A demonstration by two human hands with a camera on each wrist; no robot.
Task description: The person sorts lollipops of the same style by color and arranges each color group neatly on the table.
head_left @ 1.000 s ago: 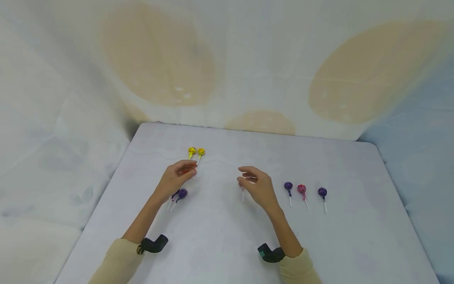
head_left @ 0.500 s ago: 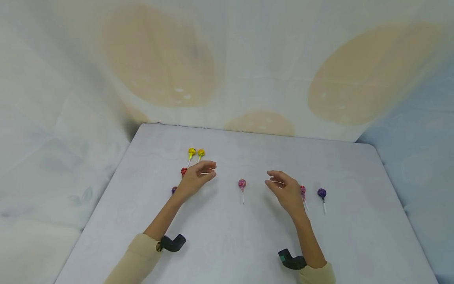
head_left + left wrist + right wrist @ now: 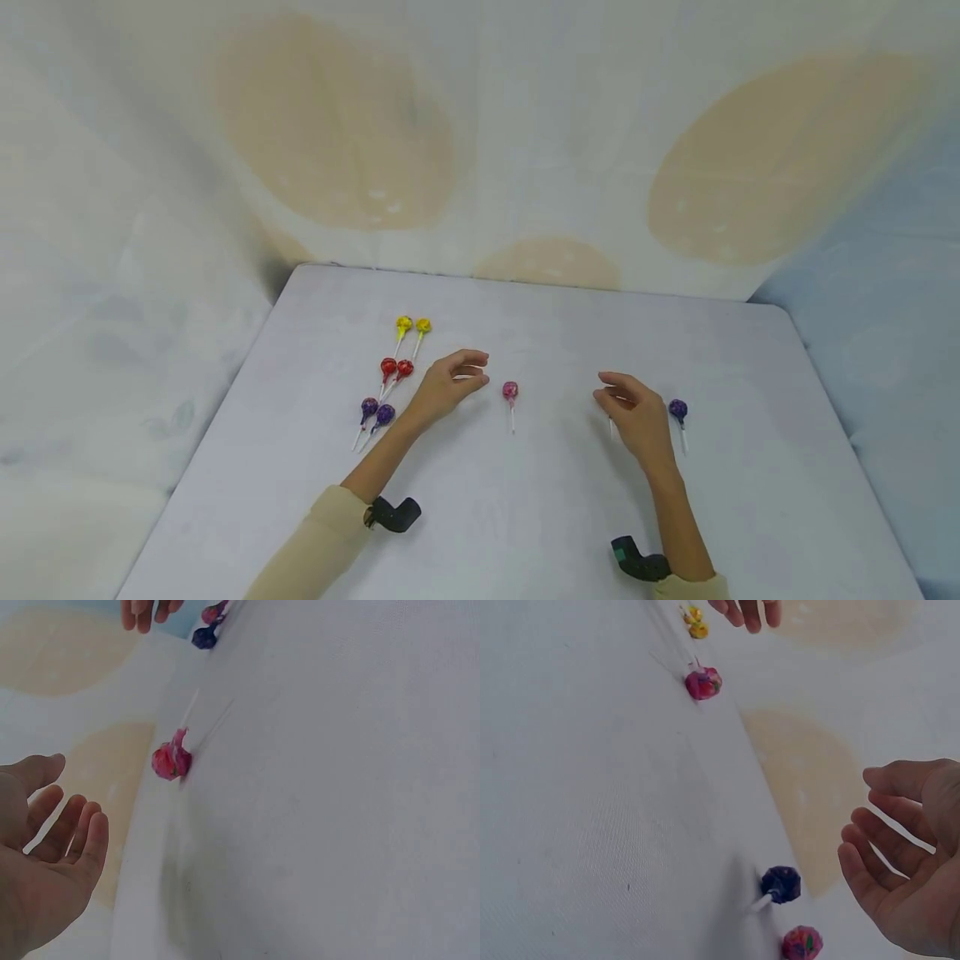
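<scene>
A person's two bare hands hover over a white table; neither holds anything. The left hand is relaxed and open, fingers loosely extended toward the right, fingertips just left of a pink lollipop without touching it; the left wrist view confirms a clear gap between the spread fingers and the candy. The pink lollipop lies flat at the table's centre, between the hands, head at the far end and white stick pointing toward the near edge. The right hand is also open, fingers gently curved and apart, palm empty; it hovers over a purple and a second pink lollipop seen in the right wrist view, just left of another purple lollipop, whose stick likewise points near. At the left lie three pairs: two yellow lollipops farthest, two red lollipops in the middle, two purple ones nearest, sticks slanting near-left.
</scene>
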